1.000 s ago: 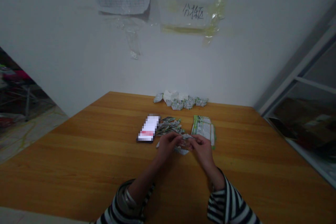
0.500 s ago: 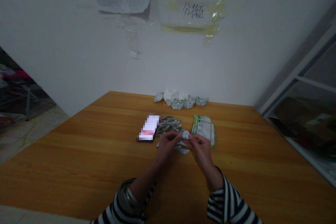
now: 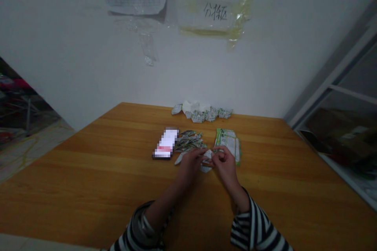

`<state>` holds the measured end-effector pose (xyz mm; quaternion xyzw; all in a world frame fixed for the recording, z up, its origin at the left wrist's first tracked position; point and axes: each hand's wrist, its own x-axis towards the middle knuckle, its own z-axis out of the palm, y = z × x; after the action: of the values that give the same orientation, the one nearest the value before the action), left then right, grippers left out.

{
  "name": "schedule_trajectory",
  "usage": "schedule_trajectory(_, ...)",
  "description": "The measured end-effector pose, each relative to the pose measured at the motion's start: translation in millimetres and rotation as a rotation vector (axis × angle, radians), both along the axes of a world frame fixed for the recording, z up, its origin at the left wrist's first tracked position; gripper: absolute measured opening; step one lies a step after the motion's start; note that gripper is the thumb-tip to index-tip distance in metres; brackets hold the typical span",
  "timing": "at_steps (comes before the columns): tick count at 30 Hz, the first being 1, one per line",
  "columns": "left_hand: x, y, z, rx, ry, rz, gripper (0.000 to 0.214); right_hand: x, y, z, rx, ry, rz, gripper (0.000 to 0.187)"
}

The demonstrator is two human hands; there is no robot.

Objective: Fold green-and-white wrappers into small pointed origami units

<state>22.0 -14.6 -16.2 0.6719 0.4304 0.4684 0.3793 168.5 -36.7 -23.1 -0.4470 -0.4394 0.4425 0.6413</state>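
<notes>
Between my two hands is a small folded piece of printed paper, whitish with fine dark print. My left hand grips its left side with bent fingers. On the right side, my right hand pinches it between thumb and fingers. Just beyond my left hand lies a pile of printed paper strips, grey-green and overlapping. More paper pieces lie on the table under my hands, partly hidden. A stack of green and white printed sheets is beyond my right hand.
A phone with a lit, blurred screen lies left of the strips. Several folded paper pieces form a row along the far edge of the wooden table, against the wall. A glazed frame stands to the right.
Fingers of both hands have shifted around the small paper piece, which sits slightly lower and more covered. The right index finger is now raised and more bent. The view has moved slightly.
</notes>
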Motion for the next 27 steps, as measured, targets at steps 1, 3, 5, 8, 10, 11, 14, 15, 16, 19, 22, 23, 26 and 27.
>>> schedule_trajectory(1, -0.4, -0.6, 0.8, 0.043, 0.06, -0.042, 0.024, 1.7, 0.5, 1.2, 0.012, -0.02, 0.013, 0.021)
schedule_trajectory(3, -0.9, -1.9, 2.3, 0.067, 0.115, -0.127, 0.027, 4.7, 1.8, 2.6, 0.036, -0.069, 0.046, 0.022)
schedule_trajectory(5, -0.6, -3.0, 2.9, 0.046, 0.12, -0.192, 0.03, 7.3, 3.4, 2.1, 0.049, -0.15, 0.059, 0.024)
schedule_trajectory(8, 1.6, -4.0, 0.6, 0.04, 0.131, -0.231, 0.032, 10.5, 4.9, -1.2, 0.064, -0.303, 0.038, 0.029)
schedule_trajectory(10, 3.4, -4.5, -2.2, 0.046, 0.144, -0.243, 0.033, 12.5, 4.4, -2.8, 0.093, -0.429, 0.033, 0.033)
schedule_trajectory(11, 4.1, -4.9, -3.5, 0.045, 0.155, -0.25, 0.034, 13.4, 3.6, -2.8, 0.122, -0.504, 0.038, 0.035)
schedule_trajectory(14, 4.8, -6.8, -5.4, 0.032, 0.201, -0.235, 0.036, 14.8, -0.6, 0.2, 0.252, -0.747, 0.062, 0.041)
schedule_trajectory(15, 4.5, -7.5, -5.4, 0.031, 0.21, -0.204, 0.037, 14.7, -2.3, 1.7, 0.294, -0.81, 0.059, 0.042)
schedule_trajectory(16, 4.3, -8.1, -5.4, 0.031, 0.207, -0.168, 0.037, 14.3, -4.0, 2.9, 0.324, -0.854, 0.042, 0.044)
schedule_trajectory(19, 4.5, -8.5, -6.4, 0.02, 0.112, -0.099, 0.031, 11.7, -8.0, 3.3, 0.33, -0.879, -0.051, 0.04)
schedule_trajectory(22, 6.9, -6.1, -9.7, -0.044, -0.062, -0.1, 0.027, 7.4, -8.8, -1.3, 0.349, -0.785, -0.124, 0.022)
schedule_trajectory(23, 7.6, -4.7, -10.8, -0.075, -0.127, -0.102, 0.029, 5.8, -8.5, -3.0, 0.369, -0.745, -0.132, 0.017)
schedule_trajectory(26, 7.1, -0.6, -12.4, -0.148, -0.247, -0.099, 0.043, 0.9, -7.0, -5.3, 0.4, -0.638, -0.113, 0.014)
schedule_trajectory(27, 6.0, 0.5, -12.4, -0.15, -0.251, -0.091, 0.045, -0.8, -6.6, -5.3, 0.393, -0.605, -0.097, 0.014)
